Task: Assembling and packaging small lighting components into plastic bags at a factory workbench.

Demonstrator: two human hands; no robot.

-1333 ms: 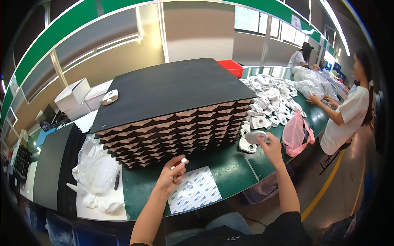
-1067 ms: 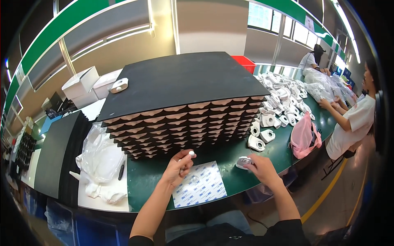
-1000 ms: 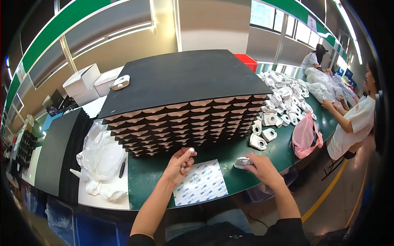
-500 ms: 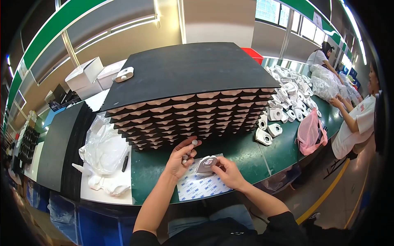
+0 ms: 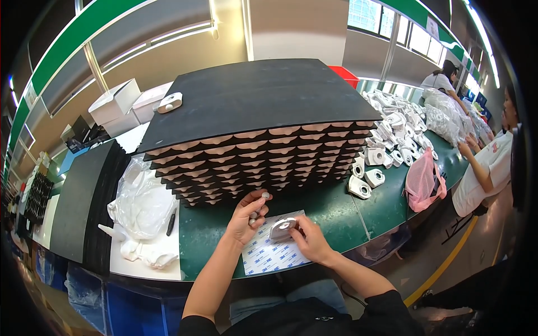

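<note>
Gripping one white part [image 5: 282, 228]: right hand [image 5: 314, 242]; left hand [image 5: 243, 223] holds three visible white pieces [image 5: 265, 196].

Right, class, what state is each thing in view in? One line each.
Left hand: curled around small white pieces
Right hand: gripping a white part
Patterned sheet: flat, partly hidden
Black trays: stacked
Loose white parts: heaped
Pink mesh bag: slumped
Clear plastic bag: crumpled

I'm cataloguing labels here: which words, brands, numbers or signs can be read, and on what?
White sheet: repeated blue lettering, which I won't copy.
Paper notice, upper right: too small to read.
Co-worker's white T-shirt: reddish print, too small.
White part in the right hand: no legible text.
</note>
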